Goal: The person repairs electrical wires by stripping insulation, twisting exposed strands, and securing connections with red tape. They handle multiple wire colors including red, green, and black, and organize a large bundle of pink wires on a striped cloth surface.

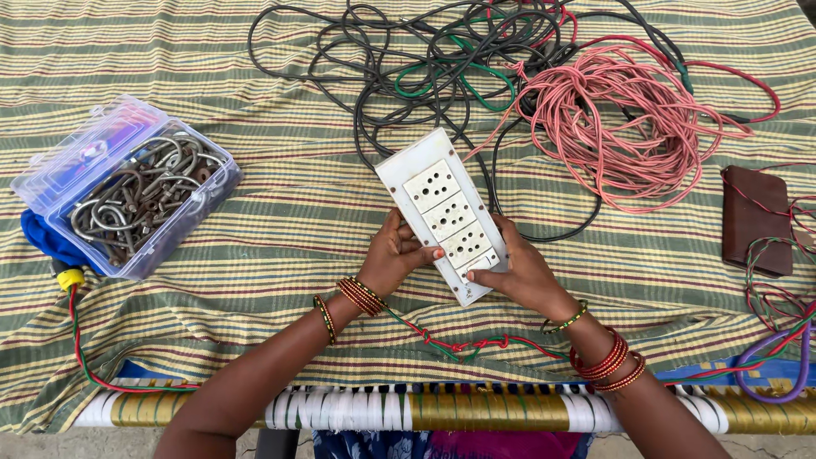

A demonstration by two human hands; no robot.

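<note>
Head view: white socket board (446, 212) is held at its near end by both hands, left hand (393, 255) and right hand (520, 270) each closed on an edge. Long axis runs away, tilted leftward, over the striped cloth (272, 221).

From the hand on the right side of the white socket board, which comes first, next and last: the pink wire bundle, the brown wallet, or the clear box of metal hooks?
Measured from the right hand:
1. Pink wire bundle, above and slightly right.
2. Brown wallet, far right edge.
3. Clear box of metal hooks, far left, beyond the left hand.
</note>
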